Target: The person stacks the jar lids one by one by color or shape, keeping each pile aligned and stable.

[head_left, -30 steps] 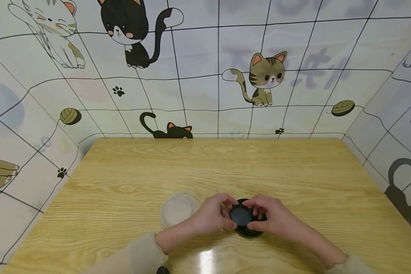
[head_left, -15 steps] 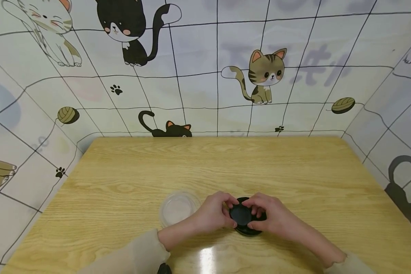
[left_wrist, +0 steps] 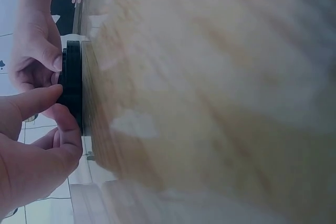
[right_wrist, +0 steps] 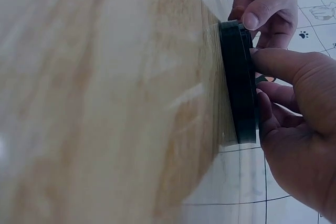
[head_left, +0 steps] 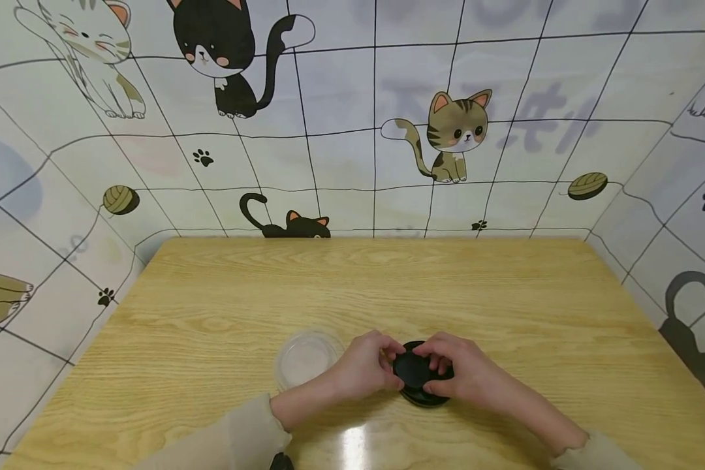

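A small round black disc (head_left: 412, 370) lies over a wider black round base (head_left: 425, 399) on the table. My left hand (head_left: 361, 367) holds the disc's left rim between thumb and fingertips. Opposite it, my right hand (head_left: 472, 373) grips the right rim the same way, covering part of the base. In the left wrist view the black base (left_wrist: 75, 72) appears edge-on, low and flat against the tabletop. From the right wrist view its side wall (right_wrist: 237, 82) shows, with fingertips of both hands at the upper edge. What the two pieces are cannot be told.
A clear round plastic lid or shallow container (head_left: 304, 359) lies left of the base, partly behind the left wrist. Wood-grained table (head_left: 352, 281) spreads around, backed by a cat-print cloth (head_left: 341, 156). A small dark object (head_left: 281, 461) shows at the bottom edge.
The disc's top has gone from greyish to darker black. Both hands keep their hold, the right one shifted very slightly left along with the base.
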The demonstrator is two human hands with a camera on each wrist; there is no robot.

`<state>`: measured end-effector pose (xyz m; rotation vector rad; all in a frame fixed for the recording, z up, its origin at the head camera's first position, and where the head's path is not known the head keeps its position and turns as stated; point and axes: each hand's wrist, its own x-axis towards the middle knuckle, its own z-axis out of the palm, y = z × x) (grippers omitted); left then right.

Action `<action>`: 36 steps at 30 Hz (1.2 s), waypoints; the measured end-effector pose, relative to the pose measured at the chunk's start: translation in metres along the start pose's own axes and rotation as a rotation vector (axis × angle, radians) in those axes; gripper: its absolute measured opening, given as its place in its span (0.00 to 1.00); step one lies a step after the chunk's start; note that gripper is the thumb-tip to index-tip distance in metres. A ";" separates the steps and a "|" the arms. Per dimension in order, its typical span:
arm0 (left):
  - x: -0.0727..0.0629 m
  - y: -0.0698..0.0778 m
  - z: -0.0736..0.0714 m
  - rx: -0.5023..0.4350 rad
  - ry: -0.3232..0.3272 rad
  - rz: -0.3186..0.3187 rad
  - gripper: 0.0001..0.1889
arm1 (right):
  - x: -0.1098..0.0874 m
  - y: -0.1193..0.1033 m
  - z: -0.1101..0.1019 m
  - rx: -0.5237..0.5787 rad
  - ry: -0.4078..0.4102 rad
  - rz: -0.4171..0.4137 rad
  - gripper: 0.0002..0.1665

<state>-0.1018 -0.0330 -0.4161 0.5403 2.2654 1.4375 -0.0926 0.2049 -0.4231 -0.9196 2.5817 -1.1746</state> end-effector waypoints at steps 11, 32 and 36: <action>0.000 0.001 -0.002 0.016 0.000 0.014 0.24 | 0.000 -0.002 -0.001 -0.004 -0.004 -0.007 0.26; 0.001 0.002 -0.003 0.064 0.002 -0.013 0.25 | 0.000 -0.007 0.001 0.008 -0.007 -0.005 0.25; 0.000 0.001 -0.003 0.047 0.007 -0.011 0.26 | 0.000 -0.008 0.001 0.013 -0.011 -0.005 0.26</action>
